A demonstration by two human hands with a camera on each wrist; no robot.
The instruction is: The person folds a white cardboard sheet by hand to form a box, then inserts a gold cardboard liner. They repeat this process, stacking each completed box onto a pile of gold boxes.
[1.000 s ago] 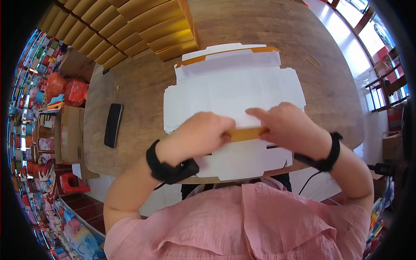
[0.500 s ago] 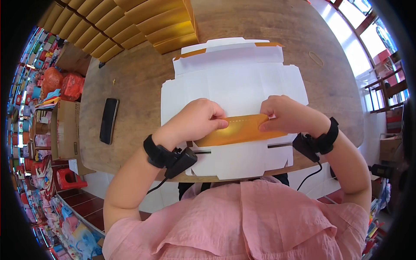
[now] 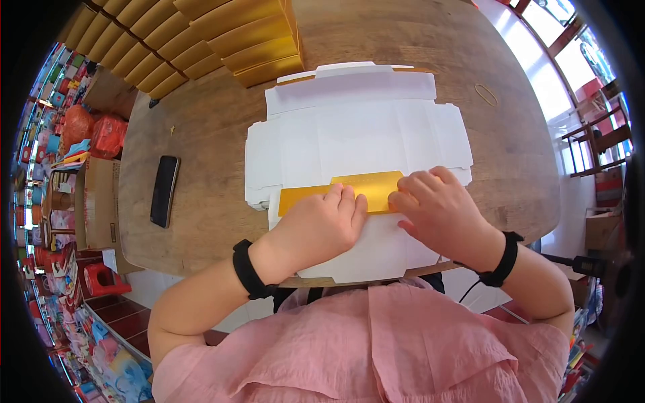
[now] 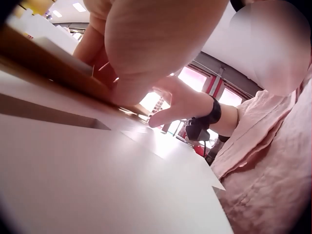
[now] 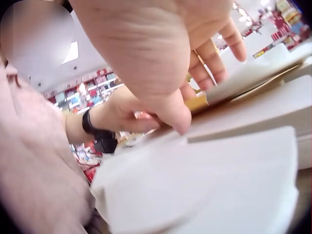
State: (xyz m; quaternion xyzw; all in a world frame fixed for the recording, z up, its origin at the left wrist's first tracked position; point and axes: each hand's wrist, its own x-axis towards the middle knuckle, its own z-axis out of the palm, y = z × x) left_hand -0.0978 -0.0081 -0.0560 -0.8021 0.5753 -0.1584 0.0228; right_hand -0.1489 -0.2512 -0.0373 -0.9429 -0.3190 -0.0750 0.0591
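A flat white cardboard sheet (image 3: 363,134) lies on the wooden table in front of the person. Across its near part runs a folded flap with a gold face (image 3: 369,183). The left hand (image 3: 319,225) rests on the gold flap, fingers extended and pressing down. Beside it the right hand (image 3: 437,205) touches the flap's right part, fingers bent but loose. In the right wrist view the right hand's (image 5: 161,53) fingers are spread over the gold edge, thumb on the card. The left wrist view shows the left hand (image 4: 146,44) above the white card (image 4: 97,170); its fingertips are hidden.
Stacked gold boxes (image 3: 235,40) stand at the back left of the table (image 3: 201,134). A dark phone (image 3: 164,191) lies on the left, a rubber band (image 3: 486,95) on the right. A cardboard carton (image 3: 97,201) is beyond the left edge.
The gold flap, earlier pinched between both hands, now lies folded flatter over the white card. The left hand has gone from pinching to pressing on it, and the right hand's fingers have loosened.
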